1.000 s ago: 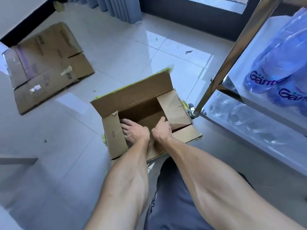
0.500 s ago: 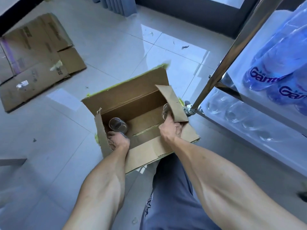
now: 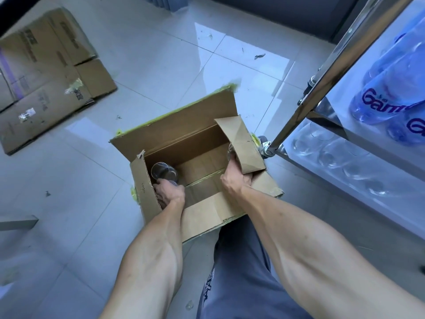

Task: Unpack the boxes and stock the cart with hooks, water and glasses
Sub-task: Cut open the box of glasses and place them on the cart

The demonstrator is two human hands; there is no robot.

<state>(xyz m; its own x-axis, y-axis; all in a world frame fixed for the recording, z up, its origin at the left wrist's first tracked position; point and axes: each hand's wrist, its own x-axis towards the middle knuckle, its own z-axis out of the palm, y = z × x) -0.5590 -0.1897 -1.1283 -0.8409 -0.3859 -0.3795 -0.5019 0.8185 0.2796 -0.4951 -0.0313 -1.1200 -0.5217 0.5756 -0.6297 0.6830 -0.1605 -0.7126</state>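
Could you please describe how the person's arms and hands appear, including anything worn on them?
Both forearms are bare, with no sleeves, gloves, watch or rings visible on the left hand or right hand. Below them shows grey-blue trouser fabric with a small white print.

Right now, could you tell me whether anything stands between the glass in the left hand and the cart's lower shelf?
The left hand holds a glass low inside the box. The box walls and the raised right flap lie toward the lower shelf, so the glass must be lifted clear first. The cart's post stands at that corner.
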